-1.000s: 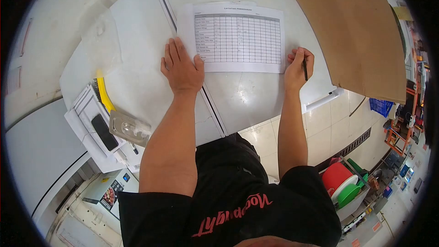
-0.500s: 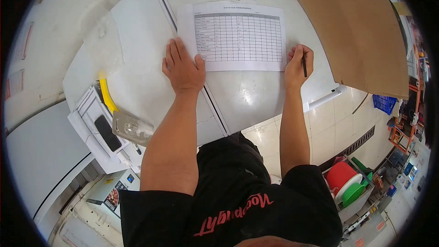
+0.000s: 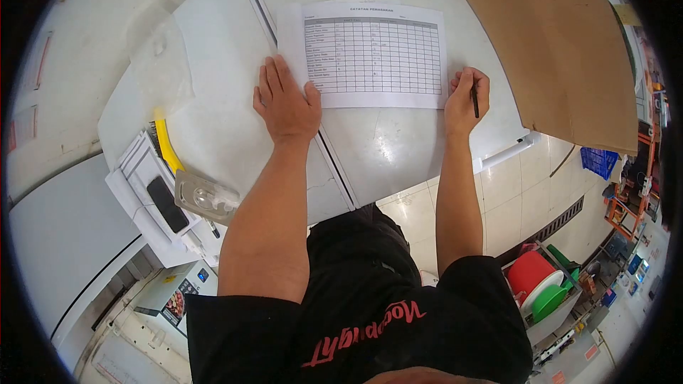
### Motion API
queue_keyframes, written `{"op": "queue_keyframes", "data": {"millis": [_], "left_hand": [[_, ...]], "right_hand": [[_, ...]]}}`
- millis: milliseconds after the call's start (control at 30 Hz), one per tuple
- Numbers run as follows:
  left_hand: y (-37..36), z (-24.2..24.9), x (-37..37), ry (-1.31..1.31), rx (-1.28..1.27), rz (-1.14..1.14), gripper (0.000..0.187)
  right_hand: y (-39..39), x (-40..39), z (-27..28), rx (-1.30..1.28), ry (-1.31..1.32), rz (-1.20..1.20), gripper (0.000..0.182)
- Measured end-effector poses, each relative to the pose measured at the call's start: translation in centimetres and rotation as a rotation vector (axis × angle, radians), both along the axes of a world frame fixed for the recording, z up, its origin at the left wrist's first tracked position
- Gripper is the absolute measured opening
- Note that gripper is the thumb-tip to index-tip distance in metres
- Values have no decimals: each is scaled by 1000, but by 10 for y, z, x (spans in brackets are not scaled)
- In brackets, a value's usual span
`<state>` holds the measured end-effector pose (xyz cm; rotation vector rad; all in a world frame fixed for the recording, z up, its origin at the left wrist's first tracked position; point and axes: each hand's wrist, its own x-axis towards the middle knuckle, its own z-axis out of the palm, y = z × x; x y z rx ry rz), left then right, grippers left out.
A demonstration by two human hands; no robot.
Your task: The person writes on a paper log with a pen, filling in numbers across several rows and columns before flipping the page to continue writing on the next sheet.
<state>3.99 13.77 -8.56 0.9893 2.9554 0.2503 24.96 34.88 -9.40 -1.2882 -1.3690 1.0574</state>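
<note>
A printed sheet with a table grid (image 3: 375, 53) lies on the white surface (image 3: 384, 139), with handwritten marks in some cells. My left hand (image 3: 290, 103) rests flat at the sheet's lower left corner, fingers apart and pointing up. To the right of the sheet, my right hand (image 3: 467, 99) is closed around a dark pen (image 3: 475, 102), which points down toward me. The edge of another paper shows behind the sheet's top.
A brown cardboard piece (image 3: 562, 50) lies at the right. On the left are a phone (image 3: 168, 205) on white papers, a yellow-handled brush (image 3: 168, 146), a metal tray (image 3: 188, 195) and clear plastic (image 3: 163, 60). Bins with coloured lids (image 3: 528, 274) stand at lower right.
The sheet has shifted very slightly up and to the right. Both hands stay in nearly the same place, the pen still in my right hand.
</note>
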Motion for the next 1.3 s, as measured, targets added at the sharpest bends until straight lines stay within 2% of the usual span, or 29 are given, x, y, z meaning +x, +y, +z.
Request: {"op": "queue_keyframes", "data": {"millis": [1300], "left_hand": [[0, 0, 0, 21, 23, -12, 79]], "right_hand": [[-1, -1, 1, 39, -49, -5, 18]]}}
